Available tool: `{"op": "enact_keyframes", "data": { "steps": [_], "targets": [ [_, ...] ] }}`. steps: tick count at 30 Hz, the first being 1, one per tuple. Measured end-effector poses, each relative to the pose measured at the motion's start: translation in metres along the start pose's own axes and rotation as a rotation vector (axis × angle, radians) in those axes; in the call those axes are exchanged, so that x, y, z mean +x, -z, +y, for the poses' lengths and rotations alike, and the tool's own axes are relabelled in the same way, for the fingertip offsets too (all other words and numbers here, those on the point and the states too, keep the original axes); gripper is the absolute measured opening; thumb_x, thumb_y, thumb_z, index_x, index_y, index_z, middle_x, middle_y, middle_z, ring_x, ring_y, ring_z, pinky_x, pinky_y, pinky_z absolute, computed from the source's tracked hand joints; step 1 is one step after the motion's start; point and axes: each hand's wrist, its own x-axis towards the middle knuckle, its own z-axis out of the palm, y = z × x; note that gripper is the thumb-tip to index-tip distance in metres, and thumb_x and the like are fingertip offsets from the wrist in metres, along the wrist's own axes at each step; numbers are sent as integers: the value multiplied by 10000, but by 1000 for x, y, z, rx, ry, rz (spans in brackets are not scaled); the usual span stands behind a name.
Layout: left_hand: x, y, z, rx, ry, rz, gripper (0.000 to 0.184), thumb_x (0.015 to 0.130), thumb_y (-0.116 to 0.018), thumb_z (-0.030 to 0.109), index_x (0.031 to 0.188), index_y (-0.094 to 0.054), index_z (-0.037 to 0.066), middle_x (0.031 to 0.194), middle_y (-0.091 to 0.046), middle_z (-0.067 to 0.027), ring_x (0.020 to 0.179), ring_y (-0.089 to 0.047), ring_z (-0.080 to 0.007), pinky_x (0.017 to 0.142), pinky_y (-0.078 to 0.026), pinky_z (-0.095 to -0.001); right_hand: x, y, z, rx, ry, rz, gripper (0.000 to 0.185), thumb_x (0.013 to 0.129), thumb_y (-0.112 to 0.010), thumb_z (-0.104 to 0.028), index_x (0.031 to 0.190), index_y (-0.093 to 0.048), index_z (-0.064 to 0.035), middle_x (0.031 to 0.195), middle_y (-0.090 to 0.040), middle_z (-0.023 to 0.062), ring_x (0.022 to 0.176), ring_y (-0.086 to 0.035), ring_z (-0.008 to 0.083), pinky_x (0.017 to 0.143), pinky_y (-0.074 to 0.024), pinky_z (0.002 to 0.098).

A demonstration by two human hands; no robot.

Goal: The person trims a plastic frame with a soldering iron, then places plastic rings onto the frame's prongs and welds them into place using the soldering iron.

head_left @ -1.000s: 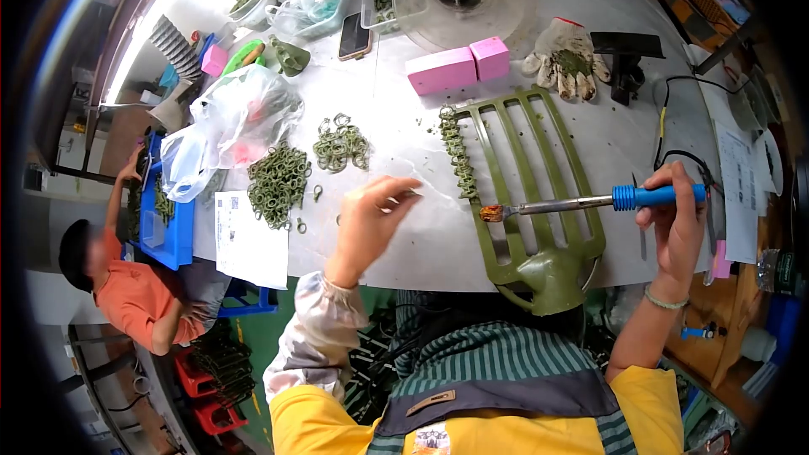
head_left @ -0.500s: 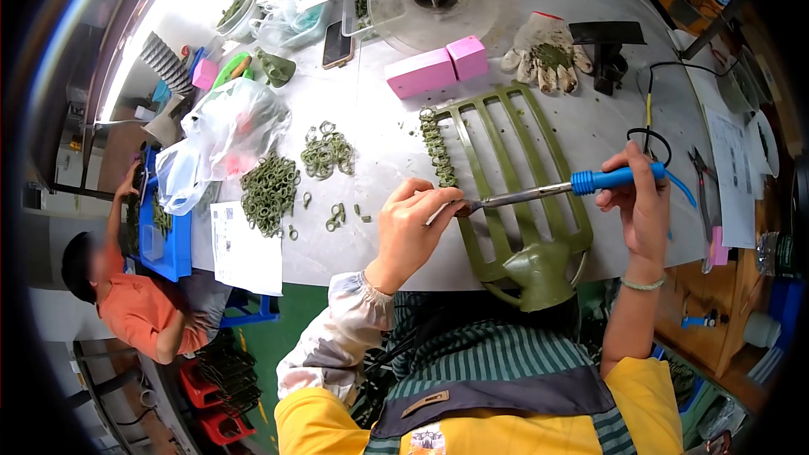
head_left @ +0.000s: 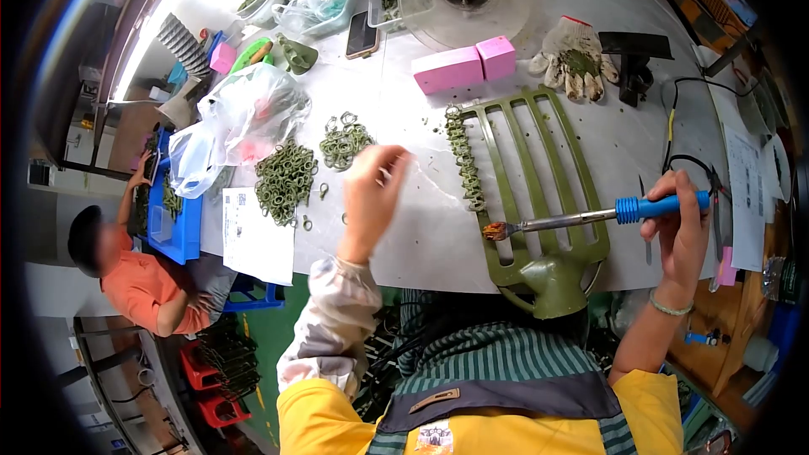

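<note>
My right hand (head_left: 678, 223) grips the blue handle of a soldering iron (head_left: 566, 220), whose metal shaft points left. Its brown-crusted tip lies over the left bar of a green slotted frame (head_left: 546, 257), just below a row of small green rings (head_left: 463, 156) along that bar. I cannot tell whether the tip touches it. My left hand (head_left: 373, 198) hovers left of the frame, slightly blurred, fingers loosely bent with a gap by the thumb; nothing shows in it. Nearest to it are a small pile of green rings (head_left: 344, 141) and a larger pile (head_left: 286, 181).
Pink blocks (head_left: 447, 71), a stained glove (head_left: 575, 63) and a black stand (head_left: 632, 63) sit behind the frame. A phone (head_left: 362, 35), plastic bag (head_left: 253, 109) and printed sheet (head_left: 257, 232) lie leftward. A cable (head_left: 674, 118) runs at right. A person (head_left: 147, 278) works at far left.
My left hand has left the iron's tip and moved left toward the ring piles. The view has shifted, so the table things appear further right. The iron stays in my right hand.
</note>
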Motion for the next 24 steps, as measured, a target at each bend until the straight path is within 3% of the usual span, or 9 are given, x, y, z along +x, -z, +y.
{"op": "enact_keyframes", "data": {
  "steps": [2,5,9,12,14,18,20,24],
  "targets": [
    [12,14,-43,354,-174,57,207,874,-746,130,1042,-679,29,976,-691,-120,808,-679,-246,690,-553,-333,-1,-1,0,-9,10,-11,418,982,-630,-384,796,-645,-10,682,-632,69,483,-656,150,411,-515,226],
    [9,18,-60,548,-155,47,205,900,-707,116,1079,-661,27,1027,-690,-125,797,-697,-265,707,-565,-349,-3,-3,0,-19,9,-8,423,982,-628,-389,798,-646,-8,683,-631,68,482,-656,149,411,-512,225],
    [0,19,-76,415,-42,84,147,915,-642,46,1056,-670,13,1000,-713,-147,834,-714,-276,740,-569,-341,-4,-2,-2,-22,16,8,427,980,-631,-394,798,-648,-8,682,-630,65,484,-654,146,414,-514,230],
    [-3,33,-72,188,64,119,133,925,-655,31,1047,-695,-3,937,-733,-121,801,-722,-181,717,-579,-296,-5,-1,-2,-27,18,28,428,977,-636,-396,799,-650,-7,683,-631,63,486,-652,144,419,-514,233],
    [-7,36,-63,-169,283,57,136,965,-641,47,1059,-689,-39,933,-714,-64,817,-698,-121,750,-594,-260,-6,-3,-6,-31,20,41,427,975,-639,-396,802,-651,-5,685,-632,62,486,-650,143,421,-513,235],
    [-24,33,-5,-394,200,-161,144,930,-647,-43,1061,-704,-28,961,-701,-51,846,-690,-122,765,-582,-251,-6,2,-6,-27,26,44,420,969,-649,-396,807,-659,-9,693,-639,63,494,-655,149,429,-516,234],
    [-35,24,23,-337,78,-279,167,892,-676,-65,1049,-718,-26,970,-710,-68,852,-699,-133,747,-585,-256,-6,3,-5,-33,23,53,415,967,-653,-395,812,-664,-11,702,-648,66,498,-659,151,434,-522,235],
    [-47,3,62,-197,-156,-295,185,862,-704,-59,1035,-730,-2,978,-725,-105,842,-723,-182,723,-593,-271,-6,5,-3,-24,17,44,407,966,-656,-391,820,-672,-11,715,-664,76,503,-663,155,441,-534,238]
  ]
}}
